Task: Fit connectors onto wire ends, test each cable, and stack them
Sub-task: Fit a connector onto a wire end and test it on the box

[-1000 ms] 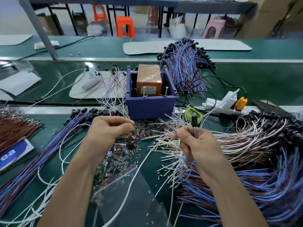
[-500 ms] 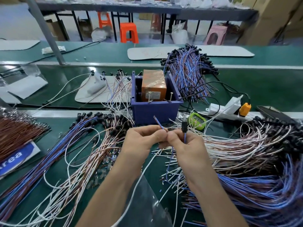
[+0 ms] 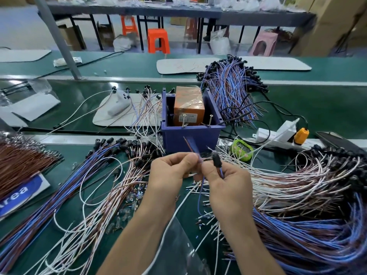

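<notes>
- You're at a green-matted bench [image 3: 297, 108], with a second green strip running behind it. Past that is a pale-floored workshop with a long dark table and cardboard boxes.
- Stool count back there: two orange stools [image 3: 158, 39] and one pink stool [image 3: 263, 43].
- Your left hand [image 3: 168, 171] pinches a blue wire [image 3: 190, 145] between thumb and forefinger. Its tip pokes up in front of the blue box [image 3: 190, 135].
- Your right hand [image 3: 228, 185] grips a black connector [image 3: 216, 160], held upright just beside your left fingers. Blue lead drops below both hands, but I can't tell if it's one loop.
- In the box there's one orange block [image 3: 188, 108], plus two screws [image 3: 211, 121] standing at the front rim.
- I count four wire heaps: a brown bundle [image 3: 19, 161] far left, a blue-and-pink spread [image 3: 59, 187] by your left arm, a big pile [image 3: 317, 195] on the right, and another heap [image 3: 230, 82] behind the box.
- Right of the box sit one green timer [image 3: 241, 149] and one white power strip [image 3: 274, 133] with an orange plug [image 3: 301, 133].
- A clear plastic bag [image 3: 178, 245] lies under your forearms, and your arms hide part of the loose bits on the mat.
</notes>
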A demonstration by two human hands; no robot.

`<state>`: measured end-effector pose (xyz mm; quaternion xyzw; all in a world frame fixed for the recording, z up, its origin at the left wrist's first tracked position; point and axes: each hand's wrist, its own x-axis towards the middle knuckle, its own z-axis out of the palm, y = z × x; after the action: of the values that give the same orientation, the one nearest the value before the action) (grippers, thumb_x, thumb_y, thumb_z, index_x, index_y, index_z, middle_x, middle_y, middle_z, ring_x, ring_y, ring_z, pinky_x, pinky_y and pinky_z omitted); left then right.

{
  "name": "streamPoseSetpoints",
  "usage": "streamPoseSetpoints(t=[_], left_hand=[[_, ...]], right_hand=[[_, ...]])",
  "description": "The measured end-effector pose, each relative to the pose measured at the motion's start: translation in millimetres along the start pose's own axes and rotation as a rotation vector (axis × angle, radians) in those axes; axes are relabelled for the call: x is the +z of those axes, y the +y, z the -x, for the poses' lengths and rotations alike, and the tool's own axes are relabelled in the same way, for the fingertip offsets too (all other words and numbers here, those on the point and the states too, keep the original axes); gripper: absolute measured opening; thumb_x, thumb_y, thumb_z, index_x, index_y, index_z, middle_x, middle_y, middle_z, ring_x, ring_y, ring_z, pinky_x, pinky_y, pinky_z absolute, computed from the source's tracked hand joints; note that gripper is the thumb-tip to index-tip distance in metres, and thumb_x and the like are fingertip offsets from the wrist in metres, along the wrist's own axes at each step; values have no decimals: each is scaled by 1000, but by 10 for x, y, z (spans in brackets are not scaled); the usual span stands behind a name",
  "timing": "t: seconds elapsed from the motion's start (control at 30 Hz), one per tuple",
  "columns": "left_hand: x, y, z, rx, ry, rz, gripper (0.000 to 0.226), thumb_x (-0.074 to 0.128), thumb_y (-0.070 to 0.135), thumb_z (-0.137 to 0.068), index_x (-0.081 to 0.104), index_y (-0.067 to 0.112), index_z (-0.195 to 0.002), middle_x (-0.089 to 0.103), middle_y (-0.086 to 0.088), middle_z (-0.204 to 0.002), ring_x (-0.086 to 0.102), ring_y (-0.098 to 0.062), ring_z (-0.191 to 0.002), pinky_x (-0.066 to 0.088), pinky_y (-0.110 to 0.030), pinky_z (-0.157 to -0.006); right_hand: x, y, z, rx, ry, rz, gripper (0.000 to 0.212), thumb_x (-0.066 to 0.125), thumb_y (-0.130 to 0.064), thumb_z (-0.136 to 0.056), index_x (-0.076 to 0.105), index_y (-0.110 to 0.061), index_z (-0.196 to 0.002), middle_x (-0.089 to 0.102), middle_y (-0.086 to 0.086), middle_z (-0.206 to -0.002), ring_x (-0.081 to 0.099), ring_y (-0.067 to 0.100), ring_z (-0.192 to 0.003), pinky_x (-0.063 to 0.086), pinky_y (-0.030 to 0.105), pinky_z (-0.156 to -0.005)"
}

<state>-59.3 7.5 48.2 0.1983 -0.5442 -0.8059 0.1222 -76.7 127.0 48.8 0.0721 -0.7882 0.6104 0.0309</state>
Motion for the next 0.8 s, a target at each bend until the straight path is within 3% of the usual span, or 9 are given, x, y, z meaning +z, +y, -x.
streamPoseSetpoints(t=[0.07, 0.1, 0.2, 0.3, 0.4, 0.57, 0.8], left_hand=[[13, 14, -59, -18, 90, 30, 18, 69, 11, -94, 77, 10, -77, 78, -13, -81, 74, -22, -65, 58, -24, -58], [14, 35, -91, -23, 127, 24, 15, 68, 11, -96, 74, 9, -82, 78, -12, -79, 74, -20, -63, 56, -22, -54], [-21, 62, -237, -5, 211, -52, 15, 66, 8, -97, 72, 6, -83, 71, -6, -65, 62, -16, -51, 51, -21, -48], [-23, 65, -381, 0, 311, -163, 18, 68, 11, -95, 77, 12, -80, 64, 0, -58, 52, -11, -48, 45, -25, -50], [0, 65, -478, 9, 375, -195, 17, 71, 15, -94, 78, 15, -78, 65, 3, -56, 52, -9, -46, 46, -29, -53], [36, 40, -573, 30, 390, -265, 18, 73, 17, -93, 77, 15, -75, 66, 4, -54, 52, -8, -43, 45, -21, -44], [63, 31, -627, 23, 363, -270, 22, 75, 17, -90, 76, 16, -68, 65, 4, -54, 50, -9, -42, 42, -21, -43]], right_hand=[[35, 28, -75, 91, 91, -49, 22, 68, -39, -89, 77, -37, -69, 70, -6, -60, 57, 9, -53, 46, 31, -57], [40, 34, -123, 134, 125, -80, 24, 68, -37, -90, 77, -38, -69, 72, -3, -62, 57, 11, -55, 46, 32, -59], [38, 25, -263, 228, 167, -204, 32, 66, -25, -95, 77, -38, -67, 74, 0, -65, 49, 9, -50, 41, 20, -51], [21, 13, -367, 301, 170, -317, 31, 67, -20, -95, 77, -31, -67, 73, 10, -67, 27, 8, -37, 30, 21, -39], [17, 26, -427, 336, 167, -347, 33, 67, -19, -94, 77, -31, -66, 75, 5, -69, 25, 5, -36, 29, 20, -39], [46, 49, -481, 364, 158, -322, 36, 66, -17, -94, 76, -34, -63, 76, 3, -70, 32, 4, -36, 31, 28, -51], [47, 106, -522, 356, 143, -326, 31, 67, -19, -95, 76, -29, -67, 76, 4, -70, 31, 3, -36, 34, 22, -45]])
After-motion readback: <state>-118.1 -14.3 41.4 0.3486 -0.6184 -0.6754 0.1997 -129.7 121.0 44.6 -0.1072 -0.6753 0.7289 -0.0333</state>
